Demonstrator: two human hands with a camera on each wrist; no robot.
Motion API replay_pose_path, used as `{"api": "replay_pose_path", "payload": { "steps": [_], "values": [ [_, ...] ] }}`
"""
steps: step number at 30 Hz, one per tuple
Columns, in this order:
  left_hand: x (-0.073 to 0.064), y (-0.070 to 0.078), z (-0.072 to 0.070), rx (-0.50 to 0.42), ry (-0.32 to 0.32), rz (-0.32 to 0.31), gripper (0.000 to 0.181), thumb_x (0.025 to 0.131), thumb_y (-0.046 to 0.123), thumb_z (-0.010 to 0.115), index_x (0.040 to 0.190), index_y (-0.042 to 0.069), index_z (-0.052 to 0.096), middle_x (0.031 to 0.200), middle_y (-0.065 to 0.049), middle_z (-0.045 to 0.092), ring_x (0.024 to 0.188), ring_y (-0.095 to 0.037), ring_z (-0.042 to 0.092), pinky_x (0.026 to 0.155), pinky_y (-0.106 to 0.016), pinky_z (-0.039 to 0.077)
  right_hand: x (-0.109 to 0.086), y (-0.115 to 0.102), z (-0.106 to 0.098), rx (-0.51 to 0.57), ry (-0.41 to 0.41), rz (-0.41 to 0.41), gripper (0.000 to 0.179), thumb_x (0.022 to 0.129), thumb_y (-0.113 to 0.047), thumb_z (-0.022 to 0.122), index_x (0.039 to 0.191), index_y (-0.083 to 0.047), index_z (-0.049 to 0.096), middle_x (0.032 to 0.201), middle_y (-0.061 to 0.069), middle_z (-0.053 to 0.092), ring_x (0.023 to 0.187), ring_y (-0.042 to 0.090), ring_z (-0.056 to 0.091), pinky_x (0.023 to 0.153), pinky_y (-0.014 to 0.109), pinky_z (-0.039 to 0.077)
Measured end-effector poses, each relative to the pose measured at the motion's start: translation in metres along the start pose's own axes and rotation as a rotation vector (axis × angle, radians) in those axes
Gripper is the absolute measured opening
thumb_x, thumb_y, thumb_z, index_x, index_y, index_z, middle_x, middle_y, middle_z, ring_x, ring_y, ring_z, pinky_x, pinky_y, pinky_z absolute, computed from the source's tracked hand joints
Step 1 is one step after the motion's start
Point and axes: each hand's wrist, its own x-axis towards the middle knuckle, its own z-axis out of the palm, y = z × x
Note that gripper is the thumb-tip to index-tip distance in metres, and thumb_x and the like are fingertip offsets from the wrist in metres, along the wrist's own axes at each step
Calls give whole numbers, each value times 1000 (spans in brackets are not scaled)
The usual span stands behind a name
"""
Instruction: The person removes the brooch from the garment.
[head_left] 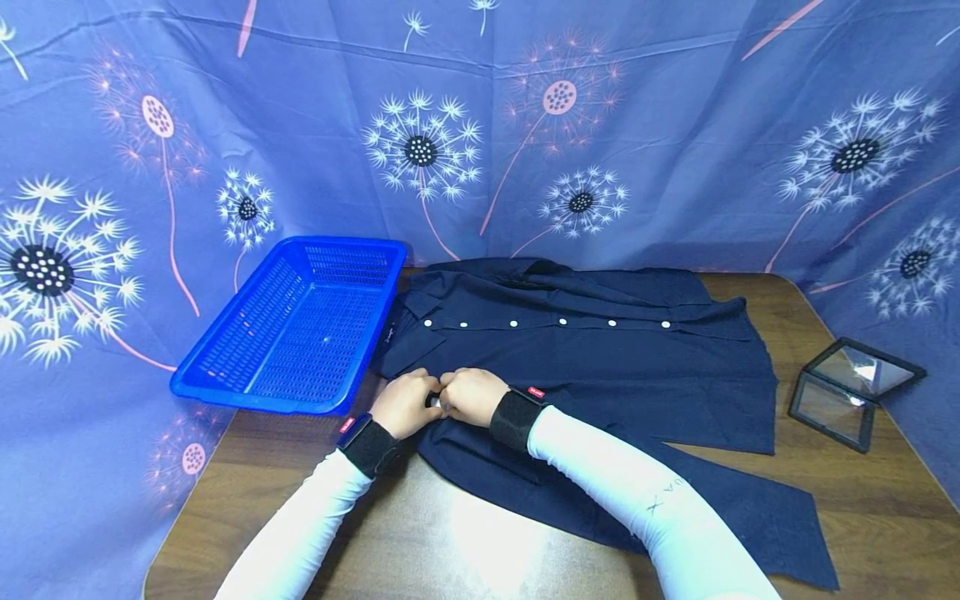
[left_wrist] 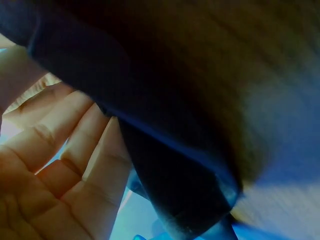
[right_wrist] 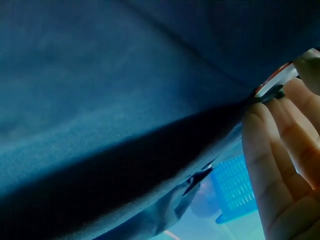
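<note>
A dark navy button shirt (head_left: 570,358) lies spread on the wooden table, its collar towards the left and white buttons running along its middle. At the shirt's near shoulder my left hand (head_left: 405,403) pinches the dark cloth (left_wrist: 130,85). Close against it, my right hand (head_left: 474,392) pinches a small white thing with a red edge (right_wrist: 280,79) between thumb and fingers, right at the cloth. A dark bit shows beside that white thing, but its kind is not clear. Both hands' fingertips are partly hidden in the head view.
A blue plastic basket (head_left: 307,333) stands at the left, beside the collar. Two black-framed clear panels (head_left: 855,392), joined in an angled shape, lie at the right of the table (head_left: 900,533). A blue dandelion-print cloth (head_left: 480,125) hangs behind.
</note>
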Motion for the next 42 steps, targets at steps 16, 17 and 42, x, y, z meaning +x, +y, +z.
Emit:
{"api": "replay_pose_path", "payload": {
  "steps": [16, 17, 42],
  "values": [
    [-2, -2, 3, -21, 47, 20, 25, 70, 23, 86, 87, 10, 73, 79, -4, 63, 75, -23, 65, 66, -39, 52, 2, 1, 2, -13, 6, 0, 5, 78, -22, 76, 75, -26, 76, 83, -4, 63, 72, 17, 63, 66, 31, 52],
    [-2, -2, 3, -20, 48, 22, 25, 70, 23, 86, 87, 10, 73, 79, -4, 63, 75, -23, 65, 66, -39, 52, 2, 0, 2, -16, 4, 3, 5, 79, -23, 75, 75, -26, 76, 83, -4, 63, 72, 17, 63, 66, 31, 53],
    [-1, -3, 4, 1, 51, 22, 25, 69, 24, 86, 86, 11, 73, 77, -1, 61, 72, -20, 64, 62, -35, 49, -1, -1, 1, -20, 30, 11, 5, 76, -27, 79, 74, -24, 76, 82, -4, 63, 72, 17, 64, 67, 32, 52]
  ]
}}
